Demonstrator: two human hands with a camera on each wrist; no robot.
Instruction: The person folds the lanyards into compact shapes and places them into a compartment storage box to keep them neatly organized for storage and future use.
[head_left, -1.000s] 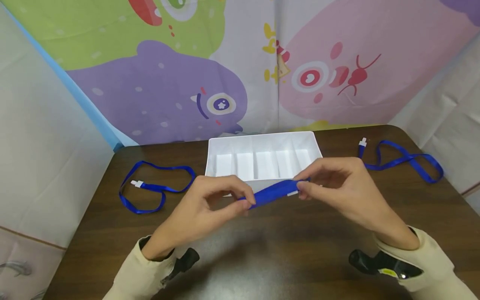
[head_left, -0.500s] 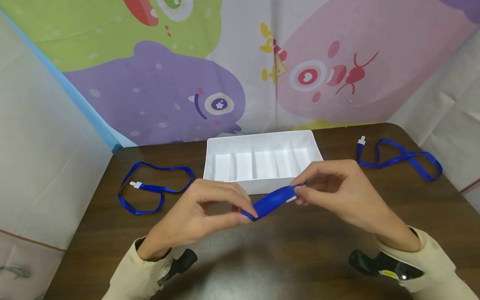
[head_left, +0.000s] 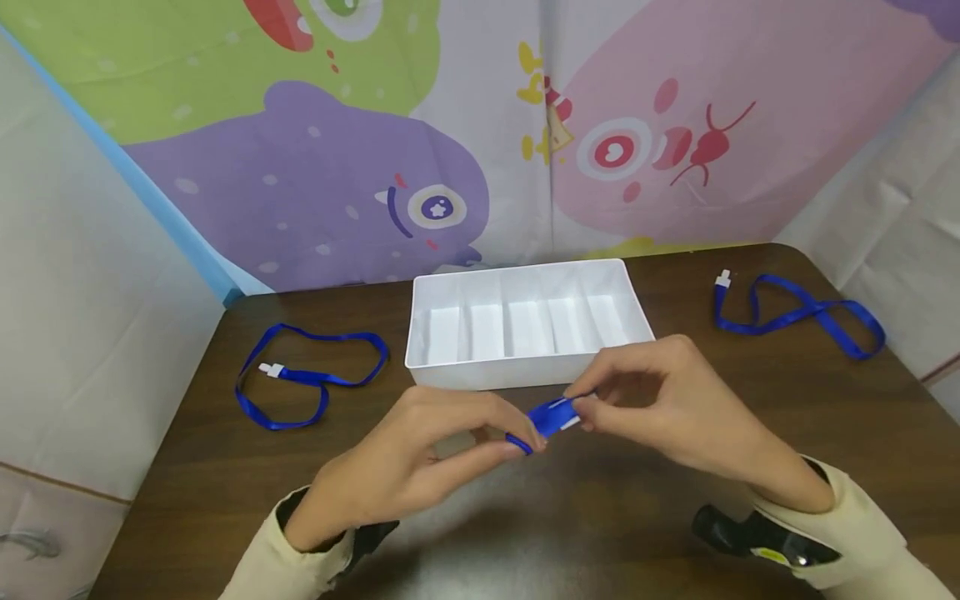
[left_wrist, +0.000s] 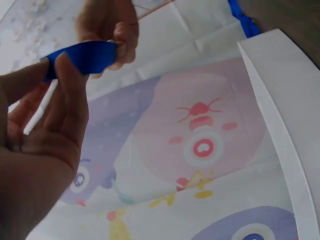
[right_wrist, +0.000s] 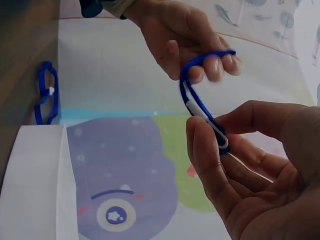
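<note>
Looks like a curtained-off tabletop booth: dark wood-look table (head_left: 585, 525), cartoon-print backdrop (head_left: 517, 150) behind it, pale left sheet (head_left: 90, 292) and pale right sheet (head_left: 900, 208) flanking it. Wider room hidden, can't tell its type.

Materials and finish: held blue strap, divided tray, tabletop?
Blue strap: probably woven synthetic ribbon, satiny; it is flat, curves softly and has a slight sheen.
Divided tray: likely moulded plastic, smooth white; thin walls and rounded corners suggest it.
Tabletop: brown wood-grain look, semi-gloss, with a pale glare patch near the front; laminate or varnished wood, can't tell which.
</note>
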